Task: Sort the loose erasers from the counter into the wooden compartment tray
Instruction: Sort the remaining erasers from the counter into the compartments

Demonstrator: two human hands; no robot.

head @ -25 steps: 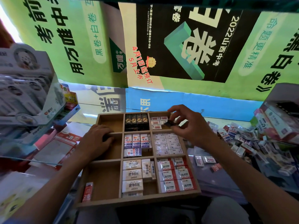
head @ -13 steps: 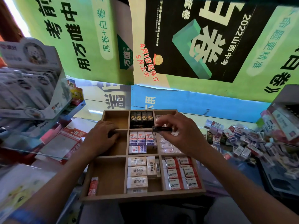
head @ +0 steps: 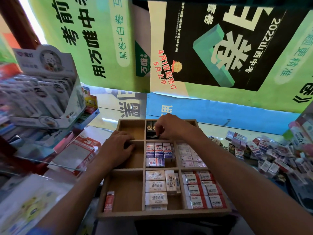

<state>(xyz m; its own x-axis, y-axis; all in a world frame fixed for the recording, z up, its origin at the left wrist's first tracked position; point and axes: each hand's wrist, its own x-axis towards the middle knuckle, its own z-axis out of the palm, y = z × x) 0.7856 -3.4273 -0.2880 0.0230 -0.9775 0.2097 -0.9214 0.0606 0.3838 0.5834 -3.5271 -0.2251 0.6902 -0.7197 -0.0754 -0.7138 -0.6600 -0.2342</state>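
The wooden compartment tray [head: 122,213] lies in front of me, most of its cells filled with rows of boxed erasers. My right hand [head: 171,127] is down in the far middle cell and pinches a black eraser [head: 155,136] among the other black erasers [head: 149,127] there. My left hand [head: 116,147] rests with curled fingers on the divider between the two far left cells. A single red 2B eraser [head: 109,201] stands in the near left cell. Loose erasers [head: 264,150] lie heaped on the counter to the right.
A display box of packaged stationery [head: 42,92] stands at the left, with red-and-white 2B packs [head: 79,150] under it. Green and black posters [head: 203,48] cover the wall behind. A blue strip [head: 211,112] runs along the counter's back edge.
My right hand carried the black eraser leftward from over the far right cell and lowered it into the far middle cell. The left hand stayed on the divider.
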